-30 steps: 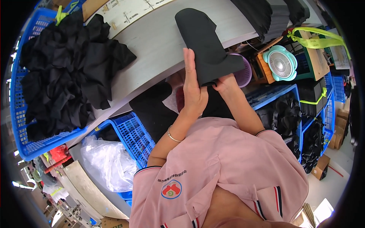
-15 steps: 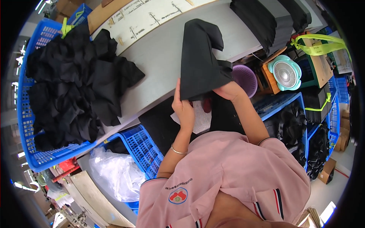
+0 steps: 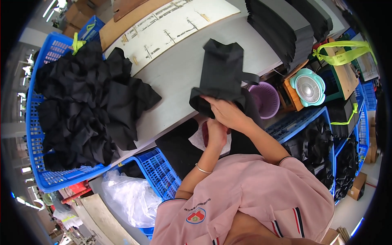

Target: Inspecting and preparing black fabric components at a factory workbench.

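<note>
A black cloth piece (image 3: 223,69), bag-like with a folded-over opening at its near end and a strip sticking out on its right, lies partly over the table's near edge. My right hand (image 3: 229,115) grips it at the opening, fingertips on the turned rim. Just below, close against the right hand, my left hand (image 3: 217,132) is curled closed; its fingertips and whatever they hold are hidden. At the left, a heap of black cloth pieces (image 3: 92,102) overflows a large blue basket (image 3: 36,139).
A white marked board (image 3: 175,28) lies along the table's far side. Stacks of black cloth (image 3: 272,30) stand at the far right. Beyond the right edge are a purple basket (image 3: 265,100) and a turquoise fan (image 3: 309,87). Blue crates (image 3: 159,167) stand close by, one with clear plastic (image 3: 130,200).
The cloth piece has turned and come lower, its near end now folded back into an opening. My right hand moved left onto that rim; my left hand moved right and down and curled closed.
</note>
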{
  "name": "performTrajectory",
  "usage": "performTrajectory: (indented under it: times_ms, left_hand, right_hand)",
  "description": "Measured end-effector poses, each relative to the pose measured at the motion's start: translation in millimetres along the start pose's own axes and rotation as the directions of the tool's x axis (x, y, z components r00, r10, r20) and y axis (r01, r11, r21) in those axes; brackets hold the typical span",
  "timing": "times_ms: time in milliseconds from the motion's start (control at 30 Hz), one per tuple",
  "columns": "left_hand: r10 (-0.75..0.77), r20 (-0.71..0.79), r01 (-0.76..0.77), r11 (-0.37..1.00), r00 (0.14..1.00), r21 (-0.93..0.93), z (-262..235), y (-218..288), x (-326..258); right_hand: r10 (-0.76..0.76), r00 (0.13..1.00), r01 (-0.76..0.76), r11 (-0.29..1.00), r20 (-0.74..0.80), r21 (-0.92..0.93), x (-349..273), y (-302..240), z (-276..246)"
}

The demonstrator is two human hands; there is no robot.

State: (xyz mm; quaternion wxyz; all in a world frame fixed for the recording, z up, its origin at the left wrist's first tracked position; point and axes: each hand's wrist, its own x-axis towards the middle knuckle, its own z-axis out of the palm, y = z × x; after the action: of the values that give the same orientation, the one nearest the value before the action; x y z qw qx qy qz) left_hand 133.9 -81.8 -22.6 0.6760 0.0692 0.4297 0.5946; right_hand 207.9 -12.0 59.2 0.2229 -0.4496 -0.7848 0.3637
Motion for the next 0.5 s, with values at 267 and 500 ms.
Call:
performTrajectory:
  times_ms: [267,500]
  left_hand:
    - [0.141,0.073,-0.153,0.967,0.987,0.204,-6.2,-18.3,-0.7]
    - [0.173,0.007,-0.170,0.960,0.985,0.221,-17.5,0.8,-10.6]
  right_hand:
    - [-0.246,0.941,0.094,0.849,-0.232,-0.519,-11.7,15.8,23.4]
    - [0.004,0.979,-0.080,0.927,-0.203,-0.367,-29.7,58.2,51.1]
